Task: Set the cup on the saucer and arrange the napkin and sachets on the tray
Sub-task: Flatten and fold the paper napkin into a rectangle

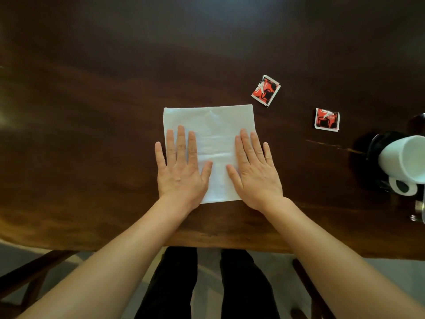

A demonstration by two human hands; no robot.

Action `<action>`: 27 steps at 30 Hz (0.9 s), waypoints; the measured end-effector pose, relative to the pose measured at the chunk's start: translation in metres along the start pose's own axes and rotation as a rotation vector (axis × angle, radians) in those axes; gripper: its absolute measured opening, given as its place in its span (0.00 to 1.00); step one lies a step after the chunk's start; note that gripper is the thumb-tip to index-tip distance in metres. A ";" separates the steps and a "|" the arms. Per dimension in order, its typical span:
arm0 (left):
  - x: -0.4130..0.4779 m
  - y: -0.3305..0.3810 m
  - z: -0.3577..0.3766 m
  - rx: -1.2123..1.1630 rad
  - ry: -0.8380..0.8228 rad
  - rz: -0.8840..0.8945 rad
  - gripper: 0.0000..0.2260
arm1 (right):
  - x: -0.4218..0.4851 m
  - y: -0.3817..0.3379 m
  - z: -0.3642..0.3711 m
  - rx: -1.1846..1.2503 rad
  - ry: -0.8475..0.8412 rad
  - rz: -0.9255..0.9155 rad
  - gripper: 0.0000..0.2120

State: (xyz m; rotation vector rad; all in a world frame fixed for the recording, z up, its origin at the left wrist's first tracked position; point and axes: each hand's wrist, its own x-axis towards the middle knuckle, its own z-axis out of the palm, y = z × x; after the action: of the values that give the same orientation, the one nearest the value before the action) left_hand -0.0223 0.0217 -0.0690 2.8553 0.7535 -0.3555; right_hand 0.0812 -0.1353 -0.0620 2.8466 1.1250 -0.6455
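A white square napkin (213,130) lies flat on the dark wooden table (92,111). My left hand (180,166) rests palm down on its left part, fingers spread. My right hand (254,169) presses flat on its right part. Two red and black sachets lie beyond the napkin to the right: one tilted (266,90), one farther right (327,118). At the right edge a white cup (401,161) lies on its side, mouth facing right, on a black saucer (377,143). No tray is in view.
The table's near edge runs just below my wrists, with my legs and a chair frame (34,268) beneath it. A glass or metal object (419,210) shows partly at the right edge below the cup.
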 end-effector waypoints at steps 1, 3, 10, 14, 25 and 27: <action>-0.001 0.001 -0.003 0.003 0.016 -0.006 0.37 | 0.002 -0.001 -0.006 0.016 -0.002 0.021 0.33; -0.002 0.003 -0.006 -0.013 0.062 0.032 0.37 | 0.009 -0.009 -0.025 0.029 0.044 0.005 0.30; -0.011 0.007 -0.001 0.041 -0.019 0.176 0.38 | 0.067 -0.073 -0.031 0.103 -0.032 -0.335 0.25; -0.009 0.008 0.001 0.002 -0.008 0.132 0.47 | 0.080 -0.044 -0.018 -0.051 0.072 -0.341 0.28; -0.009 0.007 0.007 -0.028 -0.024 0.096 0.47 | 0.095 -0.001 -0.035 -0.115 0.092 -0.211 0.30; -0.007 0.007 0.001 -0.097 -0.025 0.070 0.44 | 0.094 -0.003 -0.042 -0.087 0.046 -0.221 0.30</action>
State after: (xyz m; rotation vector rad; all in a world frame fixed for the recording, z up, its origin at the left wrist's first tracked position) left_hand -0.0253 0.0121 -0.0671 2.7726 0.6466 -0.3352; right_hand 0.1566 -0.0648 -0.0588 2.7010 1.4511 -0.5265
